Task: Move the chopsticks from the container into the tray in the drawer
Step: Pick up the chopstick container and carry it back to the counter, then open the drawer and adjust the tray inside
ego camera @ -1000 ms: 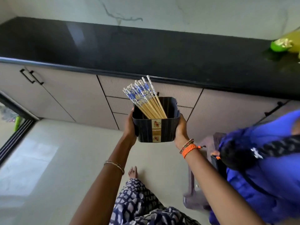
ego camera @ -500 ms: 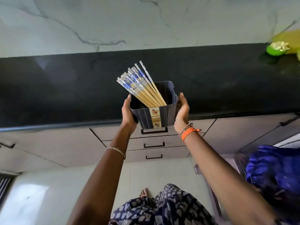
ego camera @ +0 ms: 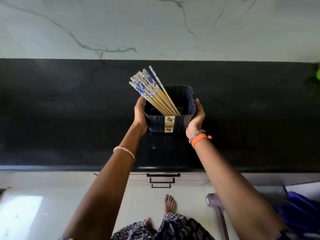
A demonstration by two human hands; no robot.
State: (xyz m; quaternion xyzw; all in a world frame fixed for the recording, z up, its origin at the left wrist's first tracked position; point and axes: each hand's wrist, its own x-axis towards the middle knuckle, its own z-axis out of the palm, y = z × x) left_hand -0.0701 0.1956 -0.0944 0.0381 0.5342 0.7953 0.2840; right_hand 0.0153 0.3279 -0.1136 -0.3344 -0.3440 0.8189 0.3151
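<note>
A dark blue square container [ego camera: 180,124] with a small sticker strip on its front sits over the middle of the black countertop [ego camera: 69,110]. Several wooden chopsticks [ego camera: 152,91] with blue-and-white patterned tops lean out of it toward the upper left. My left hand [ego camera: 139,116] grips the container's left side and my right hand [ego camera: 195,118] grips its right side. Whether the container rests on the counter or hovers just above it cannot be told. Below the counter edge are three stacked drawers with black handles [ego camera: 163,174], all closed; no tray shows.
A white marble wall [ego camera: 155,26] backs the counter. A green object [ego camera: 317,75] sits at the far right edge. On the floor to the right stand a grey plastic stool [ego camera: 216,205] and blue fabric [ego camera: 301,213]. My bare feet are under the drawers.
I have carried the container up from in front of the drawers and forward over the countertop, both hands still on its sides. My view now looks straight down at the counter.
</note>
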